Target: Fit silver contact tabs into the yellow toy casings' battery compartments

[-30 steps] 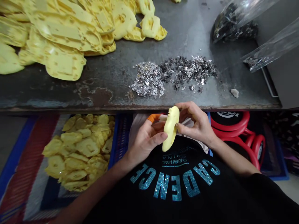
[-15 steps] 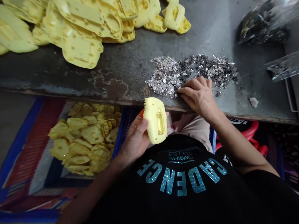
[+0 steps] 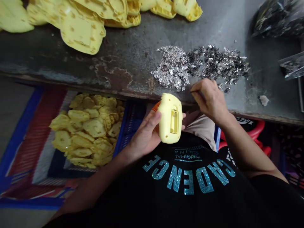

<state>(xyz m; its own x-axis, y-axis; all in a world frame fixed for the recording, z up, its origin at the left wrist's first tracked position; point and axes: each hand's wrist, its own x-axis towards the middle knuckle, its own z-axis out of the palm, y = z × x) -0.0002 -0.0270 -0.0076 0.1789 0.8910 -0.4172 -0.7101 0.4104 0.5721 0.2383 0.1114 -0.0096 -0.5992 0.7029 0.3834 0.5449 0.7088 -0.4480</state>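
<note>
My left hand (image 3: pixel 148 133) is closed around a yellow plastic toy shell (image 3: pixel 167 126), tilted upright, with its open battery compartment facing me. A bit of orange shows behind the shell's upper left edge. My right hand (image 3: pixel 210 98) hovers at the bench edge, thumb and forefinger pinched together; whatever they hold is too small to make out. Just beyond it lie a pile of bright metal battery contacts (image 3: pixel 172 68) and a darker pile of similar metal pieces (image 3: pixel 216 65).
Yellow plastic shells (image 3: pixel 83 34) are heaped on the grey metal bench (image 3: pixel 137 63) at the back left. A blue and red crate (image 3: pixel 39 126) below holds more yellow parts (image 3: pixel 87 129). Plastic bags of dark metal pieces (image 3: pixel 275 19) lie back right, and a whitish scrap (image 3: pixel 264 100) near the edge.
My right hand has lifted away from the metal pile toward the bench edge, its fingers pinched. My left hand and the yellow shell appear farther right; the whole view has shifted slightly.
</note>
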